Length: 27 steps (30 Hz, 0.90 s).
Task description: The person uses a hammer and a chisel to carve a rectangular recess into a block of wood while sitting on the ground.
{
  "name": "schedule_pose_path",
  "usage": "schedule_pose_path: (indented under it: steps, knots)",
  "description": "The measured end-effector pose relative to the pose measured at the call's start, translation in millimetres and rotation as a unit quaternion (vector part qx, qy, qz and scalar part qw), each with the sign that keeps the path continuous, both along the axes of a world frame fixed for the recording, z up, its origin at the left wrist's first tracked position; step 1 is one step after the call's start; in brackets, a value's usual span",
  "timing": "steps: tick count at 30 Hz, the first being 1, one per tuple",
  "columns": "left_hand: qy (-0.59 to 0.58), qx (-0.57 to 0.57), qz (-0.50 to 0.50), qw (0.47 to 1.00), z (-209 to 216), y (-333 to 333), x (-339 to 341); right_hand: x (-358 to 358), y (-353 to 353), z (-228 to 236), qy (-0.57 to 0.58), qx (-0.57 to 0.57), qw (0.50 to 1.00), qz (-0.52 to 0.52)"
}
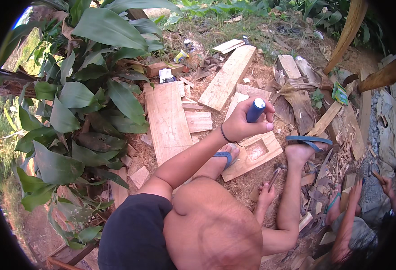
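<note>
My left hand, with a dark beaded cord at its wrist, is closed around a blue round tool handle with a pale end facing up. The tool's lower end is hidden by the hand. Below it lies a wooden board with a rectangular recess cut into it. My left foot, in a blue flip-flop, rests at the board's left side. My right hand is lower, beside my right leg, gripping a hammer whose small head points away from me. The hammer is apart from the blue handle.
A wide plank and a longer one lie among offcuts and shavings. My right foot stands beyond the board's right side. Another person's hand shows at lower right. Large-leaved plants crowd the left; wooden poles slant in at upper right.
</note>
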<state>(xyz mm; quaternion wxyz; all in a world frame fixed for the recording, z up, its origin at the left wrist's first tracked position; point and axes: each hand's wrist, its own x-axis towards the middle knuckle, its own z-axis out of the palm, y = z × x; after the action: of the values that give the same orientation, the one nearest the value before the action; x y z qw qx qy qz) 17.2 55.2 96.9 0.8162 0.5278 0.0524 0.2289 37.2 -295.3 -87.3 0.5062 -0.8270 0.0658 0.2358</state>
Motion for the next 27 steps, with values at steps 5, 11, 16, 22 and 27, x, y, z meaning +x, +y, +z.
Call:
schedule_pose_path:
  steps: [5, 11, 16, 22, 27]
  knots:
    - [0.028, 0.028, -0.026, 0.999, -1, -4, 2, 2, 2, 1, 0.020, 0.014, 1.000, -0.003]
    - [0.060, 0.086, -0.082, 0.991, -9, -8, 5, 3, 9, 13, 0.048, 0.003, 0.999, 0.003]
    - [0.064, 0.138, -0.124, 0.981, -8, -12, 7, 2, 5, 10, 0.048, 0.003, 0.999, 0.018]
    - [0.073, 0.177, -0.134, 0.972, -5, -11, 5, 5, 8, 11, 0.042, 0.006, 0.999, 0.032]
    - [0.074, 0.167, -0.137, 0.974, -6, -12, 5, 3, 5, 14, 0.047, 0.008, 0.998, 0.036]
